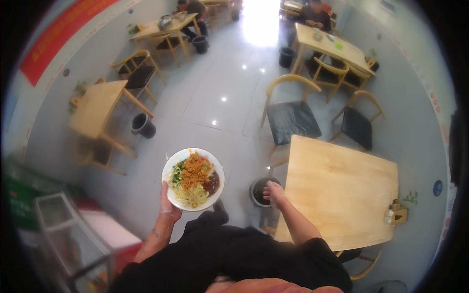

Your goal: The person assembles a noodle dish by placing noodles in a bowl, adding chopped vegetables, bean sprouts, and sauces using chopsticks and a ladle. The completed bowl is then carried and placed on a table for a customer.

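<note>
My left hand [170, 204] holds a white bowl [169, 171] from its left side, with the thumb at the rim. Heaped in the bowl is food: a reddish-brown crumbly topping [195, 169], pale sprouts [191, 196], chopped greens [177, 175] and a dark sauce [212, 185]. The fingers under the bowl are hidden. My right hand [273, 194] hangs with loosely bent fingers and nothing visible in them. From this view it overlaps a black waste bin [256, 199], beside the left edge of a wooden table [340, 190].
Tiled floor [216, 91] runs ahead between rows of tables. Black-seated wooden chairs [293, 119] stand beyond the near table. At left are another table [100, 106], a bin [143, 125] and a glass-sided case [73, 234]. Two people [316, 18] [194, 11] sit further back.
</note>
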`<action>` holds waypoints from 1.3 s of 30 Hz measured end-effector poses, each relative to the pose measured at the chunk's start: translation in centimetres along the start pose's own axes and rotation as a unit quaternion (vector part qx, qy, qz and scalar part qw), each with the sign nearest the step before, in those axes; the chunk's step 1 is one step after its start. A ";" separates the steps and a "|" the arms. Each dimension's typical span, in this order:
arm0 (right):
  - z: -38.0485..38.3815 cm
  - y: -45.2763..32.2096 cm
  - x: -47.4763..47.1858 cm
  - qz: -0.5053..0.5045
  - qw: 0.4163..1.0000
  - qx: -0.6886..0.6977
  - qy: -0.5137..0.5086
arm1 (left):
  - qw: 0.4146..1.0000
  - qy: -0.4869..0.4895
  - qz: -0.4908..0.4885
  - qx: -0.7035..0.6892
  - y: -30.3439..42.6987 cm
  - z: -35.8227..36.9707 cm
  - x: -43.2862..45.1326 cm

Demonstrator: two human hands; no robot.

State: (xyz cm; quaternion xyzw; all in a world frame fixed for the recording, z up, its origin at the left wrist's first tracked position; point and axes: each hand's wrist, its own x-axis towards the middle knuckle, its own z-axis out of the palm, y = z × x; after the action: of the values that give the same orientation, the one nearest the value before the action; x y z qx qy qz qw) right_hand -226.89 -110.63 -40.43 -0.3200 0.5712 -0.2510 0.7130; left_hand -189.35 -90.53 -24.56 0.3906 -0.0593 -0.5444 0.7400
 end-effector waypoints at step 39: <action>-23.4 44.5 -38.0 -0.065 0.973 -0.057 0.215 | 0.987 -0.163 -0.003 0.013 -14.2 -6.1 -26.5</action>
State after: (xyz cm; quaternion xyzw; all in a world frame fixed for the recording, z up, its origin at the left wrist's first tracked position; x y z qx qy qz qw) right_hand -258.48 -57.29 -51.98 -0.3350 0.7028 -0.3266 0.5360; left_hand -207.63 -66.28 -28.95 0.3070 -0.1851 -0.6019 0.7136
